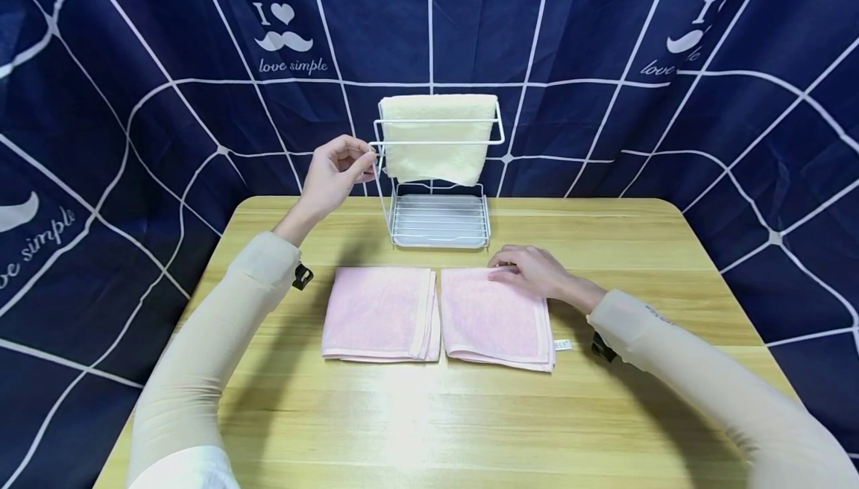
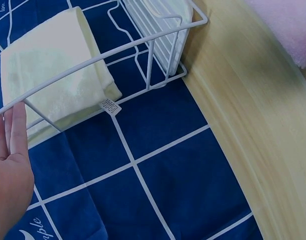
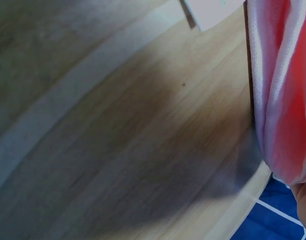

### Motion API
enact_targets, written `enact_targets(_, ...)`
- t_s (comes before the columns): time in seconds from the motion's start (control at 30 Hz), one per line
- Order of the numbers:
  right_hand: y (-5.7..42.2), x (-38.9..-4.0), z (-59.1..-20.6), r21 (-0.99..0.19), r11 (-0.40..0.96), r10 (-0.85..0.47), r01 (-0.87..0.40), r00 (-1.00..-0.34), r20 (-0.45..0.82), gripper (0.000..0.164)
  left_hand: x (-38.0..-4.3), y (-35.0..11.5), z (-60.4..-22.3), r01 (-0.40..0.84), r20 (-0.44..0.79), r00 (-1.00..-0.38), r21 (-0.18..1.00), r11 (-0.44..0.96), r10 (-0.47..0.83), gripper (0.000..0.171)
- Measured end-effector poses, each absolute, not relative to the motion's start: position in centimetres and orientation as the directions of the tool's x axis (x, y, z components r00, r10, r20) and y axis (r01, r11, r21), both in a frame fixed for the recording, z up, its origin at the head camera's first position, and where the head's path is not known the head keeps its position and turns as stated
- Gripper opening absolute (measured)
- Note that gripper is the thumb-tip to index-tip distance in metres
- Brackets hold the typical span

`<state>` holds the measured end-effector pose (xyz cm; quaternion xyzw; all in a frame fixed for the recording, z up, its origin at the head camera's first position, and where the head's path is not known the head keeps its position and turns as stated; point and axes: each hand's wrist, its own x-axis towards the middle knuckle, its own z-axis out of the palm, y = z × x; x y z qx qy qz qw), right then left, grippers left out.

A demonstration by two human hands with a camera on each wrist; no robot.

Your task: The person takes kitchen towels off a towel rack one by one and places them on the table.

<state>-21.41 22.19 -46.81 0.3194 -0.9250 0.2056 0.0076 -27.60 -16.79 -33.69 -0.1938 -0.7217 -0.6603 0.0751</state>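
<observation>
A white wire rack (image 1: pixel 439 143) stands at the back of the table, with a folded pale yellow towel (image 1: pixel 439 161) hung over its upper bars. My left hand (image 1: pixel 335 172) pinches the rack's left side between thumb and fingers. On the table lie two folded pink towels side by side, a left one (image 1: pixel 379 314) and a right one (image 1: pixel 493 317). At the far edge of the right towel, my right hand (image 1: pixel 533 271) grips the cloth, thumb on top. Seen from the right wrist, that towel's layered folds (image 3: pixel 292 100) hide most of the fingers.
A grey slatted tray (image 1: pixel 439 221) forms the rack's base. The wooden table (image 1: pixel 403 422) has rounded back corners. Behind and beside it hangs a dark blue cloth (image 1: pixel 483 19) with white lines. A white tag (image 1: pixel 562 344) sticks out from the right pink towel.
</observation>
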Motion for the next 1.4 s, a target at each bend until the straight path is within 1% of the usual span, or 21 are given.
enact_targets(0.23,22.2,-21.4,-46.9,-0.373,0.711,-0.589,-0.596,-0.794,0.147,0.012,-27.5,-16.8,-33.5,0.372,0.359,-0.916,0.927,0.05,0.178,0.012)
enact_targets(0.57,22.5,-21.3,-46.7,-0.362,0.733,-0.574,-0.575,-0.81,0.123,0.018,-27.6,-16.7,-33.5,0.363,0.351,-0.918,0.931,0.038,0.182,0.011)
enact_targets(0.77,22.8,-21.1,-45.5,-0.37,0.748,-0.552,-0.551,-0.826,0.114,0.022,-27.6,-16.8,-33.6,0.367,0.354,-0.918,0.929,0.042,0.181,0.011)
enact_targets(0.97,23.1,-20.9,-43.8,-0.375,0.743,-0.552,-0.555,-0.824,0.125,0.028,-27.5,-16.8,-33.6,0.369,0.355,-0.917,0.928,0.047,0.183,0.015)
enact_targets(1.2,23.4,-21.0,-41.5,-0.366,0.727,-0.547,-0.581,-0.812,0.203,0.025,-27.4,-16.7,-33.6,0.371,0.355,-0.917,0.927,0.061,0.182,0.012)
enact_targets(1.4,24.0,-21.5,-39.0,-0.356,0.704,-0.508,-0.615,-0.786,0.352,0.017,-27.5,-16.8,-33.6,0.372,0.357,-0.916,0.927,0.054,0.182,0.015)
